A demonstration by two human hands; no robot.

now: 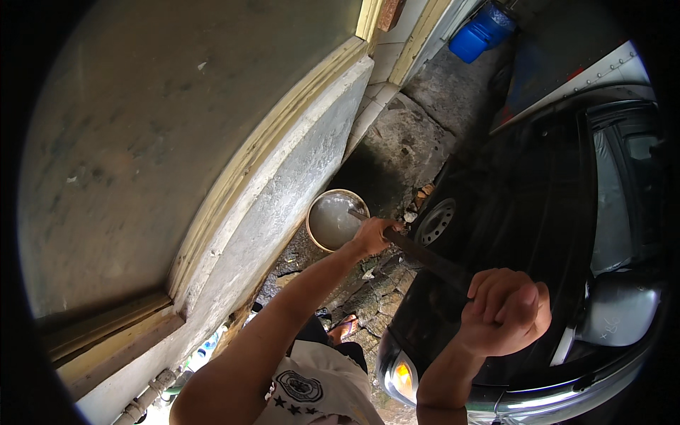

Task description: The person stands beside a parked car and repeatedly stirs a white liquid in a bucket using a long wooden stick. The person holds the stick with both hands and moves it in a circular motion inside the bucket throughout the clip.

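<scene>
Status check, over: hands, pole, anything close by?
Left hand and right hand closed around dark pole. Pole slants, far end at mouth of round bucket. Close by: black vehicle right, wall left.

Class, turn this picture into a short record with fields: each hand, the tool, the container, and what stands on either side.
Left hand: closed around the dark pole, near the bucket
Right hand: closed at the pole's nearer end
Pole: slanted; far end at the bucket's mouth, contact with the liquid unclear
Bucket: round, pale rim, holds greyish liquid
Left side: weathered wall
Right side: black vehicle
Background: blue container
</scene>
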